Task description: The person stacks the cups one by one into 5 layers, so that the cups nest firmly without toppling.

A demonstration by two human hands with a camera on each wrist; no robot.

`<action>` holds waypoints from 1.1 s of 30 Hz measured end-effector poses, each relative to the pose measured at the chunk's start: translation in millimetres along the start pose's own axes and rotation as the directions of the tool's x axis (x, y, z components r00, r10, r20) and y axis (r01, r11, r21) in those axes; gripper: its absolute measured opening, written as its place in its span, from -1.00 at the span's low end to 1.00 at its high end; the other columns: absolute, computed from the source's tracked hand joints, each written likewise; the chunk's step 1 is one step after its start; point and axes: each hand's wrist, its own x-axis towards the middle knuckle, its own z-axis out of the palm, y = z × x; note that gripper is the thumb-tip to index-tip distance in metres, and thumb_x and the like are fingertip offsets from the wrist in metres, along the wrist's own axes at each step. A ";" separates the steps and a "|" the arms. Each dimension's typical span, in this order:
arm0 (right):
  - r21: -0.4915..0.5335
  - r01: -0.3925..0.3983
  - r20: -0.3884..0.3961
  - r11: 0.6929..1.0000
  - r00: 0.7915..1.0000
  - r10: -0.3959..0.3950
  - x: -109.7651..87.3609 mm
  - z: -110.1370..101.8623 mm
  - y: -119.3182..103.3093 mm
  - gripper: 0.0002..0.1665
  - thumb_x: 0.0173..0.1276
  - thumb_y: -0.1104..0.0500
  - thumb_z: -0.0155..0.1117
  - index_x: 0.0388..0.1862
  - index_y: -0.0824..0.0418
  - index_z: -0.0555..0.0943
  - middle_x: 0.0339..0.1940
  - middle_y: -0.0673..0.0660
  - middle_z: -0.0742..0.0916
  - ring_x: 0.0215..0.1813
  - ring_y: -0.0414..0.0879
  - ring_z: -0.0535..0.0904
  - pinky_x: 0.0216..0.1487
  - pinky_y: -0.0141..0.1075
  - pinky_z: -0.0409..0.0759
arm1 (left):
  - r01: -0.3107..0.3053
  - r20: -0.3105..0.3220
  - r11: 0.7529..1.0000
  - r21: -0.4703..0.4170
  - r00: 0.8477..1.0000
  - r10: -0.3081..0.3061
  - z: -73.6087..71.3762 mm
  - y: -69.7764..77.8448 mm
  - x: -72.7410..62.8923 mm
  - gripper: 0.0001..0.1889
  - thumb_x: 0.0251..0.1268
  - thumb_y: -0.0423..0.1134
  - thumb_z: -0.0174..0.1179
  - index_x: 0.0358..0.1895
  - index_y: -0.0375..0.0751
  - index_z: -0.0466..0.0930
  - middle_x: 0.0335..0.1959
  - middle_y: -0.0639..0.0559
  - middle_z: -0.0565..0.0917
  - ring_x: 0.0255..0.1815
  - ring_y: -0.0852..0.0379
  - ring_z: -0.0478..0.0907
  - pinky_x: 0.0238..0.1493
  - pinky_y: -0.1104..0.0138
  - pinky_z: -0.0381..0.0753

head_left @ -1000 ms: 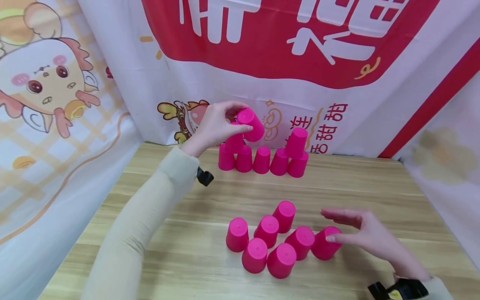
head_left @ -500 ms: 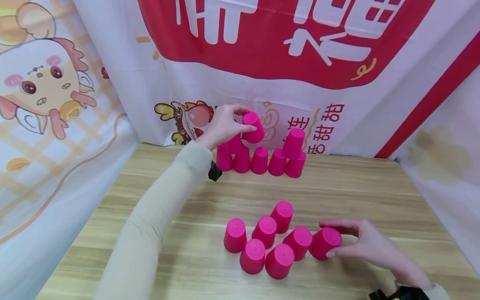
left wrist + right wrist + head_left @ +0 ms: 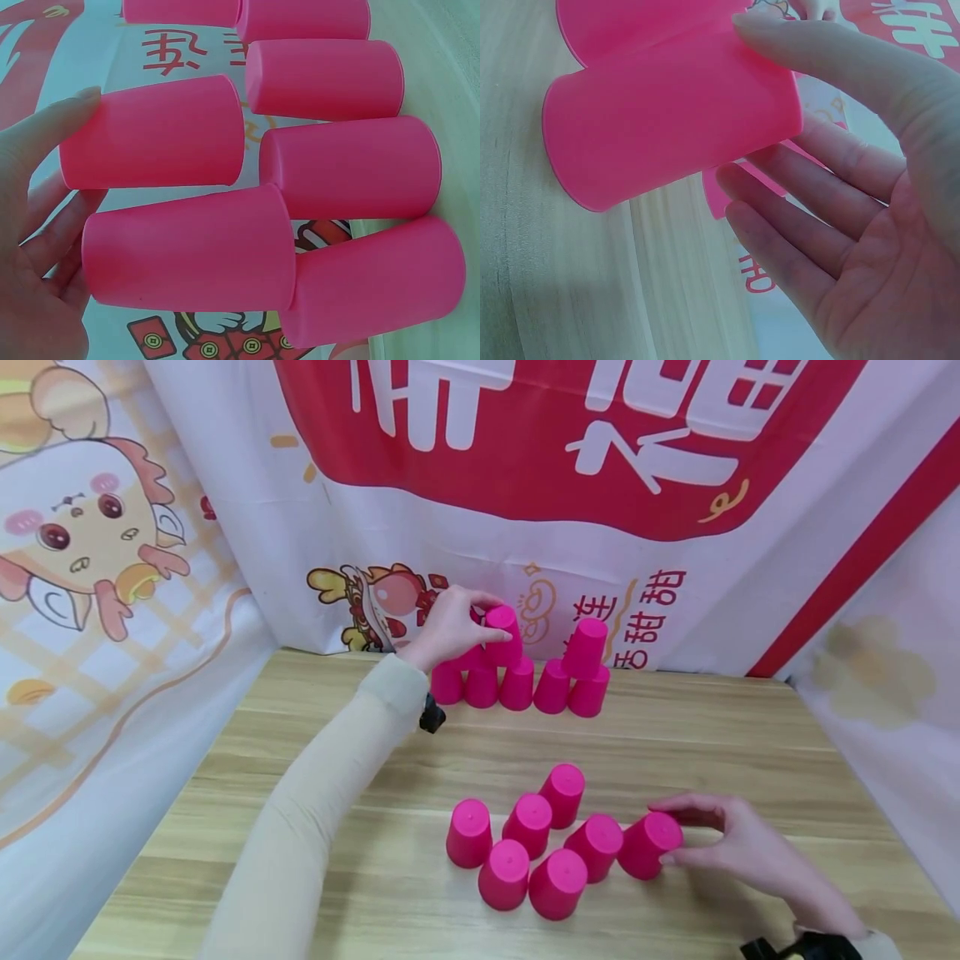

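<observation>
Between thumb and fingers, my left hand [image 3: 453, 628] pinches an upside-down pink plastic cup [image 3: 503, 633] near its closed end. In the left wrist view that held cup [image 3: 157, 135] is just above the bottom row, beside another second-level cup [image 3: 187, 251]. The back row [image 3: 517, 685] is several upside-down pink cups side by side, with one cup [image 3: 586, 648] stacked at its right end. Nearer me, my right hand [image 3: 742, 847] has its thumb and fingers around the rightmost cup [image 3: 649, 845] of the front group, which stands on the table.
Several more upside-down pink cups [image 3: 558, 883] stand close together at the front of the wooden table [image 3: 360, 843]. A printed cloth [image 3: 420, 510] hangs right behind the back row. Another printed cloth [image 3: 97, 710] borders the left side.
My left hand has lowered its cup onto or just above the back row, beside the second-level cup. My right hand's thumb and fingers have settled around the rightmost front cup.
</observation>
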 end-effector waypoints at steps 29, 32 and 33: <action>-0.024 0.085 -0.192 0.996 0.978 -0.088 22.4 -13.6 -12.0 -0.48 0.21 0.08 0.61 0.14 0.14 0.70 -0.02 -0.01 0.78 0.04 -0.16 0.66 0.06 -0.44 0.55 | 0.025 0.070 0.999 0.036 0.997 -0.027 3.8 -0.3 8.2 -0.41 0.20 -0.04 0.51 0.28 -0.15 0.62 0.12 0.04 0.65 0.08 0.10 0.51 0.03 0.28 0.57; -0.032 0.115 -0.220 0.993 0.968 -0.120 29.7 -17.6 -17.5 -0.48 0.22 0.11 0.60 0.16 0.16 0.69 -0.01 0.02 0.78 0.04 -0.17 0.66 0.07 -0.48 0.52 | 0.036 0.078 0.999 0.020 0.996 -0.037 3.9 -0.3 7.4 -0.39 0.20 -0.04 0.51 0.30 -0.16 0.60 0.14 0.03 0.63 0.13 0.04 0.50 0.05 0.25 0.58; -0.034 0.132 -0.231 0.991 0.963 -0.136 32.2 -18.7 -19.0 -0.47 0.22 0.13 0.60 0.16 0.18 0.69 -0.01 0.03 0.78 0.03 -0.17 0.66 0.07 -0.48 0.53 | 0.038 0.078 0.999 0.017 0.996 -0.039 3.8 -0.5 6.8 -0.38 0.20 -0.04 0.51 0.31 -0.16 0.59 0.16 0.02 0.63 0.16 0.02 0.50 0.07 0.24 0.58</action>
